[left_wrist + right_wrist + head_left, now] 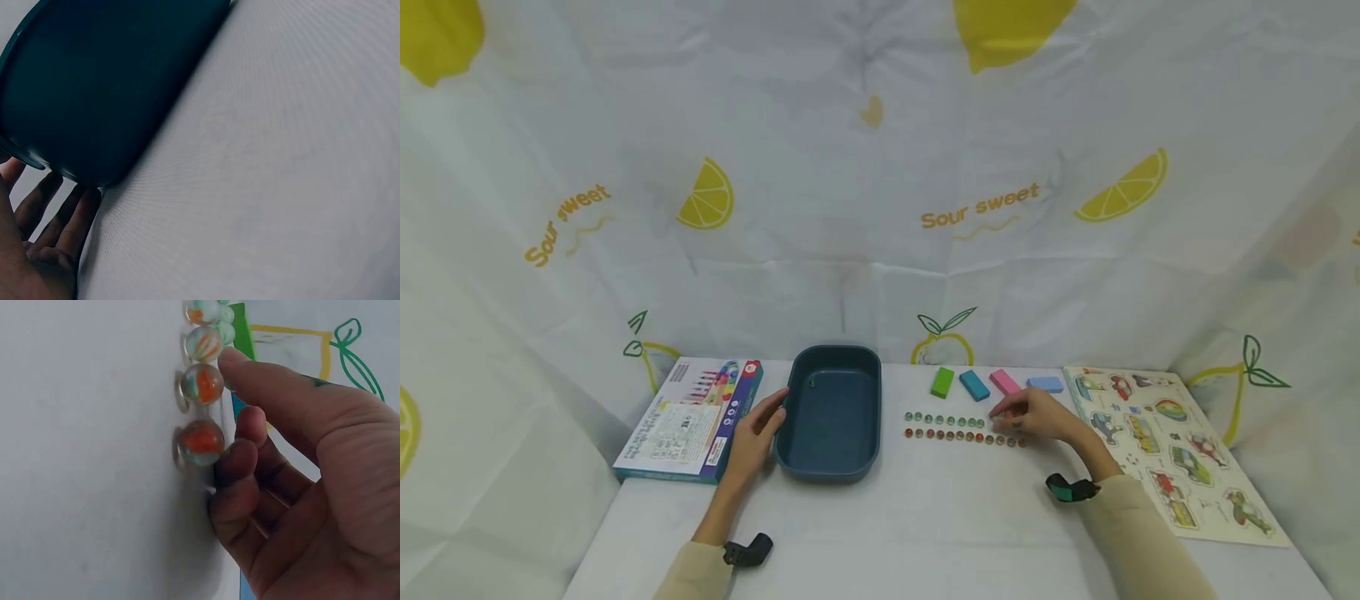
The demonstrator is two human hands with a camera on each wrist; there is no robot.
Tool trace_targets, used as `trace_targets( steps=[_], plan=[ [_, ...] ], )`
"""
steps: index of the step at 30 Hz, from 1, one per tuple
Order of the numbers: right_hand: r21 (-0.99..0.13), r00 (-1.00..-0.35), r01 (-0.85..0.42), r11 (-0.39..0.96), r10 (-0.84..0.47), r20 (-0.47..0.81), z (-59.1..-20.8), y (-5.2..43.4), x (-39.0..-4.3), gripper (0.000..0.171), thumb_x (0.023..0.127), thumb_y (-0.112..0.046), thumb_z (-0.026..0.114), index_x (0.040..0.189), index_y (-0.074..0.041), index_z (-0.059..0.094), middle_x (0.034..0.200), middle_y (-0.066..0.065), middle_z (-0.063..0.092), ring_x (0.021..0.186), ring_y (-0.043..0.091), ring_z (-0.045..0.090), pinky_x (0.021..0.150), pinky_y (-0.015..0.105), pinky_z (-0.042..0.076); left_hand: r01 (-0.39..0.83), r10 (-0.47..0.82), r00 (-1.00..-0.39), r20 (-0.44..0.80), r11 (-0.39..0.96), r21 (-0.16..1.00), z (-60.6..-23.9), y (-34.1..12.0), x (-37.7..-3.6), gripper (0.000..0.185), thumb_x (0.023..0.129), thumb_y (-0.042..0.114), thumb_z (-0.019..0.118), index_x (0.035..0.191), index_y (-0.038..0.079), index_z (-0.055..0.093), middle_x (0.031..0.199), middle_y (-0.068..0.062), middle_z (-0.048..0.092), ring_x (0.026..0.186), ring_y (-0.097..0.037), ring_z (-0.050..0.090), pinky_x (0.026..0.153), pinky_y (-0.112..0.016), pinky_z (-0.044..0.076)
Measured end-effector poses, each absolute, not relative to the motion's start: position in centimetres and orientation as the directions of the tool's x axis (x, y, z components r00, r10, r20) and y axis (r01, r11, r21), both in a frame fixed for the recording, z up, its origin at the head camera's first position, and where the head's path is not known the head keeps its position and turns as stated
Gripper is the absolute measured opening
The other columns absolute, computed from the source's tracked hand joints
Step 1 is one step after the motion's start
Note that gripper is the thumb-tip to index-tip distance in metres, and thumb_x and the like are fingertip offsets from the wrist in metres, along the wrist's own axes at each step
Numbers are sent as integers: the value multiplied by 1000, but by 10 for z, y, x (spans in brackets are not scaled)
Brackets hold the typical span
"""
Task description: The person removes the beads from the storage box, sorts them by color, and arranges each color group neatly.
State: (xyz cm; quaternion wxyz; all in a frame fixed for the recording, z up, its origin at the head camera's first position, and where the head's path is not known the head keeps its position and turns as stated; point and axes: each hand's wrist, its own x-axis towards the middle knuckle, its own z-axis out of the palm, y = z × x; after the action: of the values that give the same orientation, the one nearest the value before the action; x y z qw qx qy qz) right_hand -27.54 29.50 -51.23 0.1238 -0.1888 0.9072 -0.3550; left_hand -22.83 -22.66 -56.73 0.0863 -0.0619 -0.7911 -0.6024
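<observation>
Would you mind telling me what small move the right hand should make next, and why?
Probably pinch the nearest green marble: the right hand hovers at the marble rows' right end, fingers curled but holding nothing, while the left hand rests against the blue tray.

A white cloth backdrop (865, 208) printed with yellow lemons and "Sour sweet" fills the upper frame, enclosing a white worktop (925, 525) at the bottom.

This looks like a play corner, with lemon cloth walls (865, 208) around a bench (925, 525) holding marbles (962, 427) and a puzzle board (1172, 450).
</observation>
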Motion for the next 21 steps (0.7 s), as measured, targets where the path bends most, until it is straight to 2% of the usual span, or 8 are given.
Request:
trace_targets(
  steps=[2, 7, 10, 15, 18, 19, 21],
  plan=[
    [-684, -891, -267, 679, -444, -92, -514, 293, -275, 20, 92, -19, 83, 108, -8, 82, 78, 1, 63, 69, 7, 50, 61, 20, 41, 200, -9, -978, 210, 265, 943, -568, -227, -228, 43, 111, 29, 56, 152, 16, 58, 161, -8, 55, 148, -13, 54, 108, -2, 40],
    [-679, -885, -267, 684, -452, -107, -514, 290, -276, 20, 91, -20, 84, 107, -8, 83, 75, 0, 61, 67, 6, 49, 59, 20, 40, 206, -8, -977, 215, 254, 945, -567, -227, -227, 43, 112, 28, 56, 153, 16, 57, 162, -9, 55, 136, 13, 51, 109, -2, 40],
    [-680, -881, -273, 680, -460, -107, -514, 290, -277, 20, 91, -20, 84, 107, -8, 83, 75, 0, 61, 67, 6, 49, 59, 20, 41, 207, -6, -976, 216, 251, 945, -567, -227, -227, 43, 112, 28, 55, 153, 16, 57, 162, -9, 54, 131, 22, 48, 109, -1, 39],
    [-696, -865, -299, 653, -494, -92, -515, 292, -279, 23, 92, -20, 83, 111, -7, 82, 75, 2, 63, 65, 5, 50, 58, 19, 42, 209, -9, -976, 218, 242, 947, -566, -227, -228, 42, 112, 27, 55, 153, 15, 57, 162, -10, 54, 129, 22, 49, 108, -1, 40],
    [-707, -855, -305, 638, -511, -91, -513, 294, -280, 28, 93, -18, 82, 116, -4, 81, 80, 5, 70, 67, 6, 52, 60, 19, 44, 211, -8, -976, 219, 233, 949, -567, -227, -228, 42, 112, 26, 55, 152, 14, 57, 162, -11, 54, 131, 20, 50, 108, -2, 40],
    [-709, -855, -303, 636, -510, -92, -513, 295, -280, 28, 94, -18, 81, 118, -4, 80, 82, 6, 72, 69, 5, 53, 62, 19, 43, 210, -8, -976, 218, 233, 950, -567, -227, -228, 42, 112, 27, 56, 152, 15, 57, 162, -11, 55, 132, 18, 50, 108, -2, 40],
    [-723, -856, -294, 625, -508, -91, -509, 296, -279, 29, 96, -16, 79, 121, -2, 78, 86, 8, 75, 72, 6, 53, 63, 19, 44, 210, -7, -976, 218, 233, 949, -569, -227, -228, 43, 111, 27, 56, 152, 15, 57, 161, -10, 55, 139, 6, 55, 109, -2, 40]
  ],
)
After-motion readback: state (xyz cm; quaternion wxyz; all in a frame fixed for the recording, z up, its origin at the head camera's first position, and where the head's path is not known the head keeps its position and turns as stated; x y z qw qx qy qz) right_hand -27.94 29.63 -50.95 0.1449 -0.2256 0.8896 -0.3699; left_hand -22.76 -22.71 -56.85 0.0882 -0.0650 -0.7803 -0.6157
